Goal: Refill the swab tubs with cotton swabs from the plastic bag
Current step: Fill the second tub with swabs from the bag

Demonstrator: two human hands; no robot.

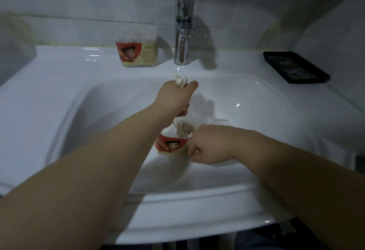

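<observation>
Head view: at frame centre the left hand (pixel 174 97) is closed around a bundle of cotton swabs (pixel 180 80), their long axis running up-frame, tips toward the faucet (pixel 182 32). Just below, an open swab tub (pixel 169 145) stands in the sink (pixel 246 95). The right hand (pixel 209 147) is curled against the tub's right side; I cannot tell what it grips.

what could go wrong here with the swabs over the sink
1. The left hand grips a bundle of cotton swabs above the basin; loose ones could drop in and get wet or dirty.
2. The swab tub stands in the sloping basin, seemingly steadied by the right hand; it may tip and spill.
3. The bundle is close to the faucet, where a drip could wet it.
</observation>
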